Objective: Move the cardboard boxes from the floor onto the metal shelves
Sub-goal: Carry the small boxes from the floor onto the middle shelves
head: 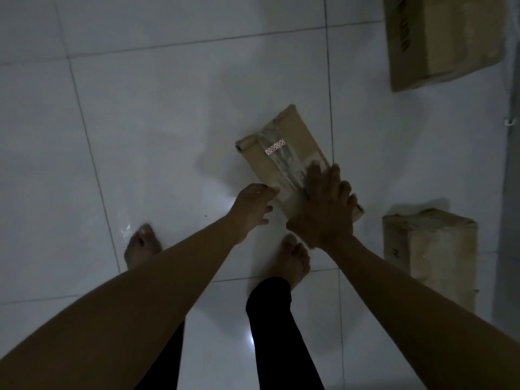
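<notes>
A flat taped cardboard box [284, 153] lies on the white tiled floor in front of my feet, turned at an angle. My right hand [323, 209] rests spread on its near end, fingers apart over the tape. My left hand [251, 209] is at the box's left edge, fingertips touching the side, fingers curled but not closed around it. The box's near corner is hidden under my right hand. No metal shelves are in view.
Another cardboard box [430, 249] stands on the floor at the right, close to my right arm. A larger box [439, 38] lies at the top right. My bare feet [292, 260] stand just behind the flat box. A grey wall edge runs down the right side.
</notes>
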